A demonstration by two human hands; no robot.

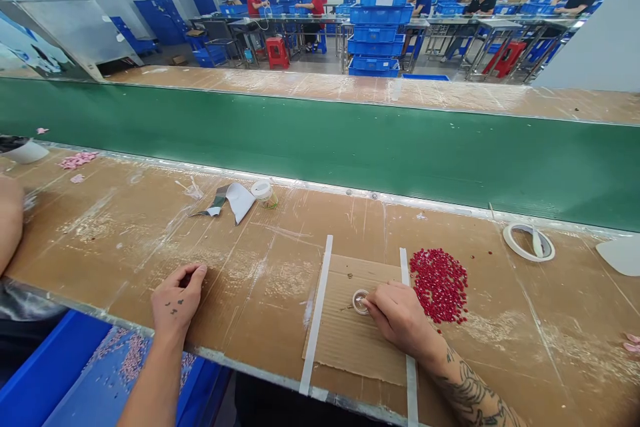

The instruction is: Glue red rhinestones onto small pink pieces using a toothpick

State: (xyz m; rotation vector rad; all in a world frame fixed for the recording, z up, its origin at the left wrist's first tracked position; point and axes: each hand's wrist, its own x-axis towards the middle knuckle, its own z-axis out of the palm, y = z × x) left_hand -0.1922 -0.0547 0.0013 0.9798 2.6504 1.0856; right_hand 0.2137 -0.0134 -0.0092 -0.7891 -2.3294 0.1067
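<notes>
My right hand (400, 315) rests on a corrugated cardboard pad (350, 337) taped to the bench, its fingers curled and pressed against a small clear round ring (359, 301). Just right of that hand lies a heap of small red beads (440, 283). My left hand (179, 300) lies on the brown benchtop well to the left, fingers curled under with nothing visible in them. Strips of white tape (316, 320) hold the pad's sides.
A green conveyor belt (320, 143) runs behind the bench. On the bench lie a tape roll (529, 242), a small spool (262, 191), torn paper (235, 200) and pink pieces (77, 160). Another person's arm (10, 217) shows at left. Blue crates (377, 30) and workers stand beyond.
</notes>
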